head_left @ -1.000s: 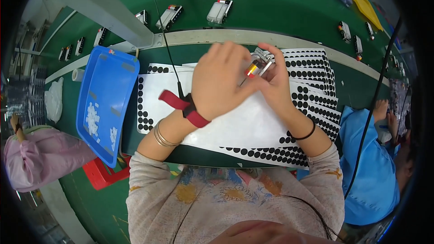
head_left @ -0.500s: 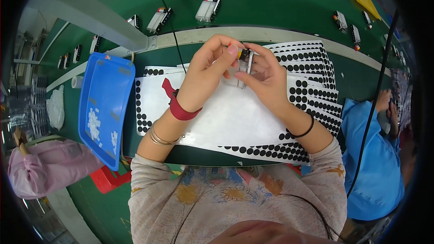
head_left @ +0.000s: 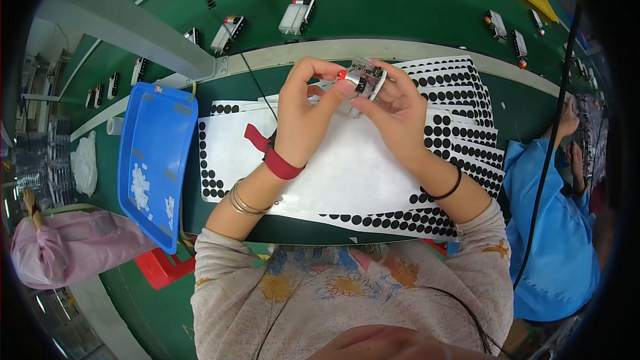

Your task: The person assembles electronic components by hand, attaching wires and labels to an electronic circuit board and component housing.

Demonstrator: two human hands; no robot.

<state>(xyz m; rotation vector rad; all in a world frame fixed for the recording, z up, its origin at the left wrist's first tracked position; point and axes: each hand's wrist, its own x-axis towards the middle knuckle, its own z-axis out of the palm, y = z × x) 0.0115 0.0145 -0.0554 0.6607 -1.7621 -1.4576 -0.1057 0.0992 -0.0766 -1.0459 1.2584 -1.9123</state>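
Observation:
Above the white sheets, a small clear plastic device (head_left: 360,81) with black parts and a red-and-silver cylinder is held between both hands. My left hand (head_left: 301,108) is closed on it, with thumb and forefinger at the red end of the cylinder. Round the other side of the device, my right hand (head_left: 403,117) grips with its thumb in front and its fingers behind. Beneath lie white sheets (head_left: 320,167) edged with rows of black round stickers, fanned out at the right. A red wrist strap (head_left: 283,163) circles my left wrist.
A blue tray (head_left: 157,140) with small white pieces stands at the left. Beyond a pale rail, similar devices (head_left: 297,16) lie on the green belt. A grey post (head_left: 127,20) rises at the far left, and cables hang down. People in pink (head_left: 77,247) and blue (head_left: 550,240) sit on either side.
The device has been turned and tilted between my hands, so its red-and-silver cylinder now shows in front. My left wrist has shifted slightly right. The devices on the belt have moved slightly left.

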